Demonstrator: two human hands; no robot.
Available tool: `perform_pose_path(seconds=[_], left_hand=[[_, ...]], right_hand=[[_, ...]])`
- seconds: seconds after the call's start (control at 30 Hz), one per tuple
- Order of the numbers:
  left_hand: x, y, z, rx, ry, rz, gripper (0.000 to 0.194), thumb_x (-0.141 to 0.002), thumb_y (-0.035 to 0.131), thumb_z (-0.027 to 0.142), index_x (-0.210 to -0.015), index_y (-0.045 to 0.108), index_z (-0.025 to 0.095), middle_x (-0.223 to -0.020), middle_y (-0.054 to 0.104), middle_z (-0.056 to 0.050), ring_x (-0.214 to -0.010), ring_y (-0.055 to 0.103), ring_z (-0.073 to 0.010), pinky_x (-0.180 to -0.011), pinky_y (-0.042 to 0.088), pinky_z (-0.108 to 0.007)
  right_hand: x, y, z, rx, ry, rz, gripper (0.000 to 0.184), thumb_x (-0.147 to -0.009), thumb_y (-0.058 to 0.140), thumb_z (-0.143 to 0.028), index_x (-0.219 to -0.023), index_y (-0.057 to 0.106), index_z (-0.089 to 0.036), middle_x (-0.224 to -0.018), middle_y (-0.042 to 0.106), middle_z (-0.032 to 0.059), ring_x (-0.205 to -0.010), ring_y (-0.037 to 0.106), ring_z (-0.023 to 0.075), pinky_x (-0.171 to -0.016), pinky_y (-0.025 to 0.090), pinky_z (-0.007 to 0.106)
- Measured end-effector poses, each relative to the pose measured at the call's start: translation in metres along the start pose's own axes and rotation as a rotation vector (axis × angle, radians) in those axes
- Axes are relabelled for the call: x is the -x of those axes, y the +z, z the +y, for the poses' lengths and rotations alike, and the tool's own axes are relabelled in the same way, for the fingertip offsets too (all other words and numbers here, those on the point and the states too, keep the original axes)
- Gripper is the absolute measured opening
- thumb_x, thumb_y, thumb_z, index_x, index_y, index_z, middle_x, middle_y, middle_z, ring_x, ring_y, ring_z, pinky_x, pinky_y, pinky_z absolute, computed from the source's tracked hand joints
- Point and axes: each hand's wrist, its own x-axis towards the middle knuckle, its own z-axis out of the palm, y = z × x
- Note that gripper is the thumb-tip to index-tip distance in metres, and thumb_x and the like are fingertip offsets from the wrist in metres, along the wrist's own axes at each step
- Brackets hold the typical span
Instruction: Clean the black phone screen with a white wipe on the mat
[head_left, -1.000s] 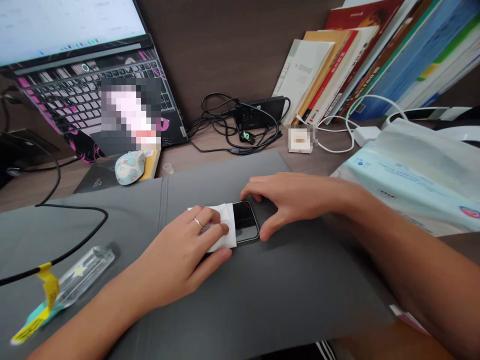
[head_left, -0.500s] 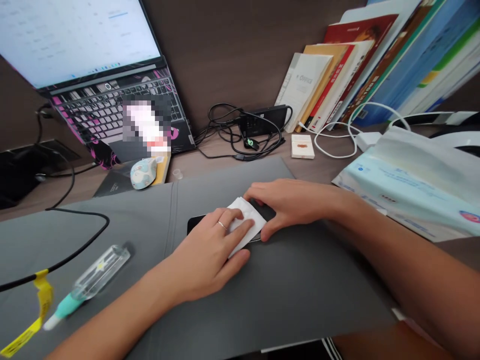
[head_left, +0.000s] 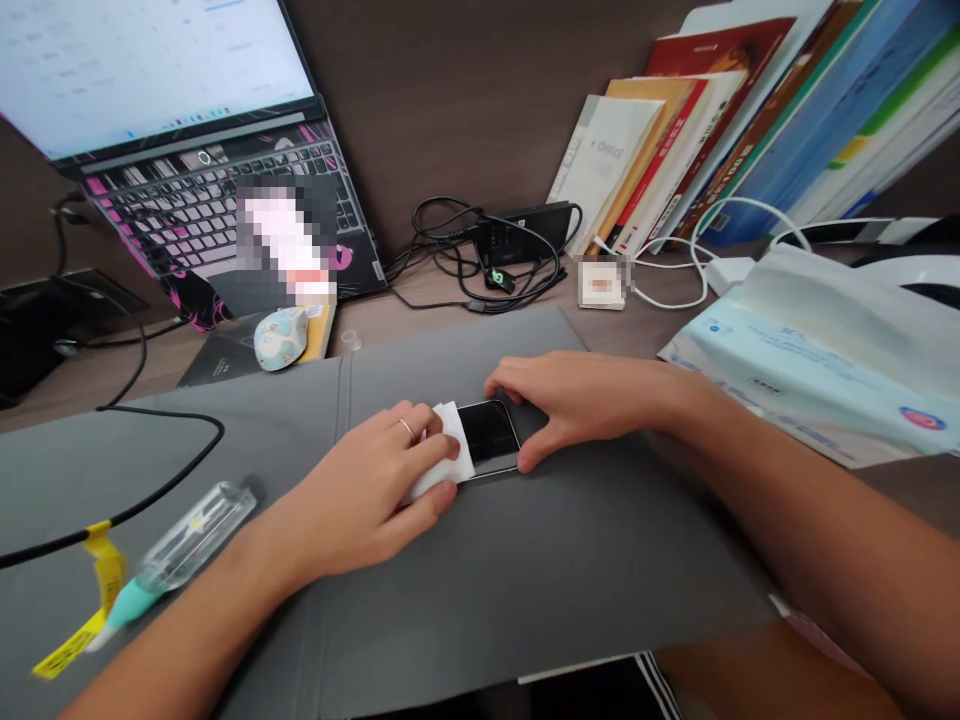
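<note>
A smartphone [head_left: 491, 436] with a dark, shiny screen lies face up on the grey desk mat [head_left: 480, 580]. My left hand [head_left: 397, 470], with a ring on one finger, presses a folded white tissue [head_left: 459, 462] onto the left part of the screen, hiding that end. At the phone's right end is my right hand [head_left: 562, 405], thumb on the near corner and fingers at the far corner, gripping it in place. The right half of the screen shows bare between the two hands.
An open laptop [head_left: 225, 220] stands back left, a patterned mouse [head_left: 281, 338] before it. A clear spray bottle [head_left: 199, 535] lies left, near a black cable [head_left: 172, 480] with a yellow tag. Behind are a power adapter [head_left: 525, 235] and books [head_left: 611, 150]; a light-blue tissue pack [head_left: 817, 350] lies right.
My left hand has slid the tissue leftward along the phone, uncovering the right part of the screen. My right hand stays at the phone's right end. The view has shifted slightly.
</note>
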Motion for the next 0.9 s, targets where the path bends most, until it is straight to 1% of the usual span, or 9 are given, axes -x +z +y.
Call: perform_pose_path(seconds=[0.13,0.23,0.33,0.47,0.53,0.63,0.73,0.8,0.9], left_hand=[[-0.005,0.008,0.005,0.02,0.041,0.009,0.034,-0.106,0.044,0.036,-0.133,0.057,0.021,-0.119,0.054,-0.009,-0.102,0.048,-0.0256,-0.092,0.044,-0.047],[-0.014,0.012,0.005,-0.004,0.056,0.03,0.038,-0.105,0.044,0.03,-0.141,0.054,0.021,-0.125,0.053,-0.01,-0.106,0.047,-0.0264,-0.095,0.042,-0.048],[-0.023,0.014,0.004,-0.022,0.073,0.048,0.041,-0.101,0.043,0.021,-0.14,0.056,0.019,-0.124,0.054,-0.011,-0.104,0.048,-0.0263,-0.095,0.042,-0.048],[-0.029,0.013,0.003,-0.054,0.068,0.035,0.046,-0.097,0.041,0.019,-0.141,0.056,0.018,-0.124,0.055,-0.011,-0.102,0.048,-0.0268,-0.092,0.041,-0.048],[-0.026,0.01,0.001,-0.074,0.051,0.038,0.047,-0.097,0.039,0.019,-0.14,0.057,0.018,-0.123,0.056,-0.011,-0.101,0.049,-0.0271,-0.09,0.041,-0.048],[-0.02,0.005,-0.006,-0.113,-0.008,0.055,0.045,-0.098,0.035,0.019,-0.134,0.062,0.017,-0.117,0.059,-0.011,-0.099,0.05,-0.0272,-0.087,0.042,-0.048],[-0.017,0.004,-0.006,-0.165,-0.072,0.078,0.044,-0.101,0.032,0.022,-0.129,0.065,0.015,-0.112,0.06,-0.011,-0.097,0.05,-0.0282,-0.085,0.043,-0.049],[-0.018,0.007,-0.001,-0.17,-0.056,0.08,0.044,-0.101,0.033,0.023,-0.132,0.064,0.015,-0.117,0.059,-0.012,-0.098,0.05,-0.0287,-0.086,0.043,-0.05],[-0.021,0.013,0.009,-0.126,0.029,0.047,0.046,-0.1,0.037,0.021,-0.14,0.059,0.018,-0.126,0.058,-0.012,-0.1,0.051,-0.0279,-0.087,0.044,-0.049]], right_hand=[[0.0,0.0,-0.001,-0.004,-0.005,-0.009,0.068,-0.073,0.085,-0.058,-0.123,0.06,-0.019,-0.111,0.066,0.0065,-0.084,0.062,0.0235,-0.068,0.039,0.031],[-0.001,0.001,0.0,-0.006,-0.022,0.001,0.071,-0.073,0.085,-0.059,-0.125,0.059,-0.018,-0.11,0.066,0.0072,-0.084,0.062,0.0239,-0.069,0.039,0.031],[-0.003,0.002,0.001,0.006,-0.035,0.005,0.068,-0.072,0.085,-0.059,-0.121,0.061,-0.019,-0.106,0.066,0.0068,-0.08,0.061,0.0231,-0.068,0.038,0.032],[-0.004,0.002,0.001,0.013,-0.049,0.004,0.059,-0.073,0.084,-0.059,-0.112,0.062,-0.02,-0.106,0.066,0.0061,-0.076,0.059,0.0216,-0.067,0.036,0.032],[-0.003,0.002,0.002,0.009,-0.047,0.002,0.062,-0.073,0.084,-0.059,-0.115,0.061,-0.02,-0.107,0.066,0.0064,-0.078,0.059,0.022,-0.068,0.037,0.032],[-0.003,0.002,0.003,0.0,-0.039,-0.002,0.069,-0.072,0.085,-0.06,-0.121,0.06,-0.02,-0.108,0.066,0.0071,-0.081,0.06,0.0231,-0.069,0.038,0.032],[-0.004,0.002,0.004,0.001,-0.033,-0.005,0.068,-0.072,0.084,-0.062,-0.12,0.061,-0.02,-0.109,0.066,0.0071,-0.08,0.06,0.023,-0.069,0.039,0.032],[-0.004,0.003,0.004,0.005,-0.037,-0.004,0.068,-0.072,0.084,-0.061,-0.12,0.061,-0.02,-0.108,0.066,0.0072,-0.08,0.06,0.0228,-0.069,0.039,0.032],[-0.004,0.004,0.004,0.009,-0.04,0.003,0.072,-0.073,0.084,-0.06,-0.125,0.059,-0.018,-0.108,0.066,0.0075,-0.081,0.061,0.0232,-0.069,0.039,0.032]])
